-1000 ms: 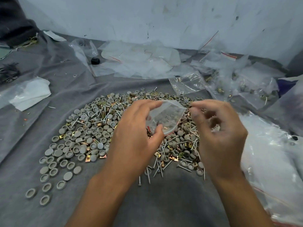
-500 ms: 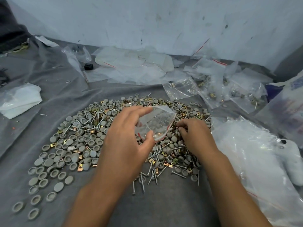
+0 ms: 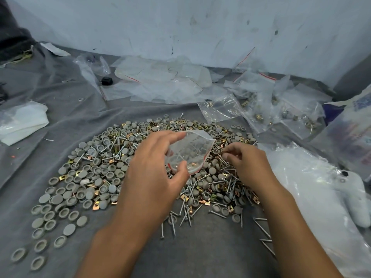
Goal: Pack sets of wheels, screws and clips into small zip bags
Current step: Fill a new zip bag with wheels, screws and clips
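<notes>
A wide heap of grey wheels (image 3: 94,173), silver screws (image 3: 186,215) and brass clips (image 3: 232,209) covers the grey cloth (image 3: 200,253). My left hand (image 3: 154,177) holds a small clear zip bag (image 3: 190,151) with a red seal line above the heap, its mouth held open between thumb and fingers. Just right of the bag, my right hand (image 3: 247,165) is down in the pile, its fingertips pinching a small brass piece, likely a clip.
Empty zip bags (image 3: 160,81) lie spread along the white wall. Filled small bags (image 3: 281,111) sit at the back right. A large clear plastic bag (image 3: 313,197) lies at the right, folded white plastic (image 3: 22,121) at the left, a small black object (image 3: 106,80) at the back.
My right hand dropped from beside the bag's mouth into the pile and now pinches a small piece. My left hand keeps holding the bag open.
</notes>
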Available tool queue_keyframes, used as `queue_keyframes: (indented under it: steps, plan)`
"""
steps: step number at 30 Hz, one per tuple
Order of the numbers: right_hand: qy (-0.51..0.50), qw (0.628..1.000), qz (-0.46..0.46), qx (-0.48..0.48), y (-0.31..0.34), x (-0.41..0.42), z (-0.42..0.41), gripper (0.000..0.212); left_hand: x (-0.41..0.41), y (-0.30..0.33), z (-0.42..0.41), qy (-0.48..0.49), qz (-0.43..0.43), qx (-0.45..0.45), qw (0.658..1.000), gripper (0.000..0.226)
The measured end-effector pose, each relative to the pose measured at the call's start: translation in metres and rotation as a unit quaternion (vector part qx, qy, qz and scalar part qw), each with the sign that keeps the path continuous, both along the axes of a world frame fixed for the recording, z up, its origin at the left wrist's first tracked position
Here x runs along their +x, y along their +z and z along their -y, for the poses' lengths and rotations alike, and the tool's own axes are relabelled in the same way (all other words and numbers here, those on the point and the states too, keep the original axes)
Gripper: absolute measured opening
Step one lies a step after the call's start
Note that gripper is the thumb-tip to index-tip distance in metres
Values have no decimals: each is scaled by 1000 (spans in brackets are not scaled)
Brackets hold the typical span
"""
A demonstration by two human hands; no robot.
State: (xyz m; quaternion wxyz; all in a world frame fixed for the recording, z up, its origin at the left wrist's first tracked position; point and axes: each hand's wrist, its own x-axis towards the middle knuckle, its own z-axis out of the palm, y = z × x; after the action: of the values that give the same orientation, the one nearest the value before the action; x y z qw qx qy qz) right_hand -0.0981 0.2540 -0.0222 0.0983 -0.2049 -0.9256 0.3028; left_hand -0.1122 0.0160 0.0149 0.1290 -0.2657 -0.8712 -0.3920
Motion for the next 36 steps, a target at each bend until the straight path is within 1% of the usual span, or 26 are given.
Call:
queue_keyframes:
  steps: [3,5,6,7,8,10,11,13,15,17,19,20,22,25,26,27,29,30,31,32,34,36]
  plan:
    - [15,992,-87,-89,13,6,2,7,1,-2,-2,-1,3,-8,1000,53]
    - [53,971,-173,-158,26,12,13,12,1,-3,-4,-2,1,-7,1000,53]
    - [79,957,-219,-174,32,15,21,13,1,-3,-5,-3,0,-5,1000,53]
    - [104,944,-267,-166,36,19,31,14,1,-3,-6,-4,-1,-4,1000,53]
    - [123,932,-314,-132,40,22,42,14,1,-3,-7,-5,-1,-3,1000,53]
    - [151,912,-381,-27,43,29,60,12,0,-4,-8,-7,-1,-2,1000,52]
    - [160,905,-394,27,42,31,66,11,0,-4,-8,-9,-2,-1,1000,52]
    - [162,906,-376,108,39,34,70,13,-1,-5,-9,-13,-3,3,1000,52]
    - [138,910,-371,121,36,36,68,15,0,-6,-8,-12,-5,5,1000,52]
    - [101,900,-413,99,37,38,67,12,0,-6,-7,-8,-4,1,1000,52]
    - [87,888,-441,97,39,37,67,10,1,-6,-6,-5,-2,1,1000,53]
    - [98,891,-432,98,39,37,67,10,0,-5,-6,-5,-2,2,1000,53]
    - [116,908,-392,88,36,36,68,13,0,-4,-6,-8,1,3,1000,52]
    - [71,920,-384,26,35,35,59,6,-1,-3,-4,-4,2,-4,1000,52]
    - [56,928,-369,6,34,35,53,6,-1,-2,-3,-2,2,-4,1000,52]
    - [51,944,-326,-8,32,35,46,9,-1,-1,-3,-1,3,-3,1000,53]
    - [56,984,-169,-5,24,35,33,13,-1,1,-1,-1,3,1,1000,53]
    - [55,994,-92,11,18,36,28,12,-1,1,-1,-1,2,3,1000,53]
    - [52,997,-39,30,13,36,26,12,-1,2,0,0,3,6,1000,53]
    - [52,998,-17,44,8,35,26,13,-2,3,0,2,2,8,1000,53]
    - [67,995,-36,64,3,29,33,14,-2,4,0,9,-4,17,1000,52]
    - [89,990,-50,94,-1,20,44,21,-2,5,0,20,-5,23,1000,53]
